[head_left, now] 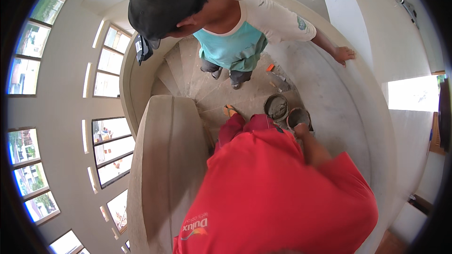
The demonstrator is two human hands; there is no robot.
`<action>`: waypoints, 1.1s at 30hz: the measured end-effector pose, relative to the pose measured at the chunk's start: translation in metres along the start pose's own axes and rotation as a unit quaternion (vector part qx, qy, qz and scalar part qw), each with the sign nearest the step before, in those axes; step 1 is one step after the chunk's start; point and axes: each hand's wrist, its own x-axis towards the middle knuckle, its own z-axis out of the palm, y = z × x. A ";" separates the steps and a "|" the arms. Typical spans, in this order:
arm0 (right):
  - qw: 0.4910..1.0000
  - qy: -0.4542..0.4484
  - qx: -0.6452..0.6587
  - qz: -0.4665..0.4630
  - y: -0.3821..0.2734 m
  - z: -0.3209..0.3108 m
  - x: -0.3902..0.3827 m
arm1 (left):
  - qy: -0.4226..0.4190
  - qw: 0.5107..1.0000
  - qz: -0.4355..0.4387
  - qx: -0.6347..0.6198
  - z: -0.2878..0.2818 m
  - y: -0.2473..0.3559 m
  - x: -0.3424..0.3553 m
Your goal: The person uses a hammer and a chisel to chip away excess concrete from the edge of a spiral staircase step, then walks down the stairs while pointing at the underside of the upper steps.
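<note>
Winding grey concrete stairs (176, 71) lie beyond the right hand (302, 130) gripping a round dark bowl (295, 117), apparently bowl-handling that next calls for steadiness, the left hand unseen.

The person here has on a loose, bright red shirt (282, 178) with a wide short sleeve (347, 178) on the right, white lettering (195, 224) beside a curved multicoloured swoosh (195, 232), maroon trousers (231, 129) and a yellowish sandal (230, 110)
</note>
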 end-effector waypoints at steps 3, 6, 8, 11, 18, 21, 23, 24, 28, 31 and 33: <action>0.996 -0.049 0.077 0.017 -0.016 -0.013 0.044 | 0.032 0.999 -0.012 -0.001 -0.077 0.057 0.059; 0.995 -0.053 0.016 -0.087 0.004 -0.057 0.084 | 0.056 0.998 -0.017 -0.014 -0.122 0.092 0.086; 0.956 -0.097 0.275 0.030 -0.027 -0.109 0.114 | 0.088 0.996 -0.008 -0.022 -0.148 0.114 0.084; 0.823 -0.094 0.516 0.216 -0.067 -0.190 0.133 | 0.115 0.992 -0.007 -0.042 -0.173 0.137 0.083; 0.893 0.126 0.410 0.134 -0.094 -0.299 0.161 | 0.129 0.989 -0.019 -0.067 -0.189 0.162 0.101; 0.884 0.186 0.402 0.148 -0.097 -0.329 0.174 | 0.128 0.989 -0.023 -0.072 -0.190 0.170 0.107; 0.885 0.217 0.381 0.157 -0.091 -0.346 0.175 | 0.126 0.989 -0.023 -0.073 -0.191 0.175 0.113; 0.879 0.208 0.398 0.163 -0.086 -0.355 0.173 | 0.126 0.989 -0.022 -0.077 -0.193 0.175 0.114; 0.865 0.209 0.409 0.203 -0.035 -0.390 0.145 | 0.122 0.988 -0.019 -0.093 -0.199 0.174 0.124; 0.859 0.230 0.378 0.257 0.021 -0.422 0.128 | 0.124 0.985 -0.010 -0.118 -0.199 0.168 0.125; 0.839 0.256 0.382 0.290 0.061 -0.444 0.113 | 0.122 0.984 -0.008 -0.133 -0.198 0.163 0.128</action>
